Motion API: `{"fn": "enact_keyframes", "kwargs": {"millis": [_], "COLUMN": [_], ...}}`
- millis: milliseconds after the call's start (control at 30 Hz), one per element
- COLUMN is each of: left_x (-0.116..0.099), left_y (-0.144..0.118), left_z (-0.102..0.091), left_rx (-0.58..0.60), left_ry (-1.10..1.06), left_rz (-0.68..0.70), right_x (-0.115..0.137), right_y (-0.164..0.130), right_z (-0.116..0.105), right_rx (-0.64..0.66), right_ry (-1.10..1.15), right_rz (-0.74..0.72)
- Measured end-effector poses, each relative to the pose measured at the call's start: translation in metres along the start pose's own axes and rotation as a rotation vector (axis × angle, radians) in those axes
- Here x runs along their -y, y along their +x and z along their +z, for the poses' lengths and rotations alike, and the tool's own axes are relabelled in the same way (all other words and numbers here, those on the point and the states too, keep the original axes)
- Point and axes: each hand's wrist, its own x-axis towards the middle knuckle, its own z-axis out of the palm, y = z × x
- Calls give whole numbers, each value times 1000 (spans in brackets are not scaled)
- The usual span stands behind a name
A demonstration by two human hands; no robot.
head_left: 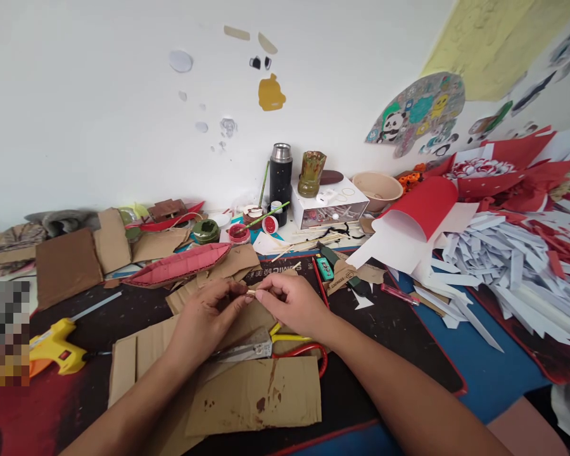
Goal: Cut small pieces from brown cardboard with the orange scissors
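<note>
Both hands meet above the cardboard sheets (256, 392): left hand (204, 320) and right hand (292, 304) pinch a tiny pale piece (251, 293) between fingertips. It looks light, stiff, easily dropped; grasp its ends.

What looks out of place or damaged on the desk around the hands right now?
The cardboard sheet nearest the camera carries dark reddish-brown stains. The scissors lie half hidden under the left hand and right hand, which pinch a small piece together. White paper strips sprawl in a loose heap on the right.
</note>
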Motion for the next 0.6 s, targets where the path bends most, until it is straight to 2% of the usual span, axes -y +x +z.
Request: {"fn": "enact_keyframes", "kwargs": {"millis": [400,600], "left_x": [-8,-7], "left_y": [0,0], "left_z": [-1,-4], "left_rx": [48,89], "left_ry": [-71,-44], "left_rz": [-50,-20], "right_x": [1,1], "right_y": [0,-1], "right_z": [-2,-1], "right_rx": [0,12], "right_ry": [-110,-151], "right_rz": [-9,-30]}}
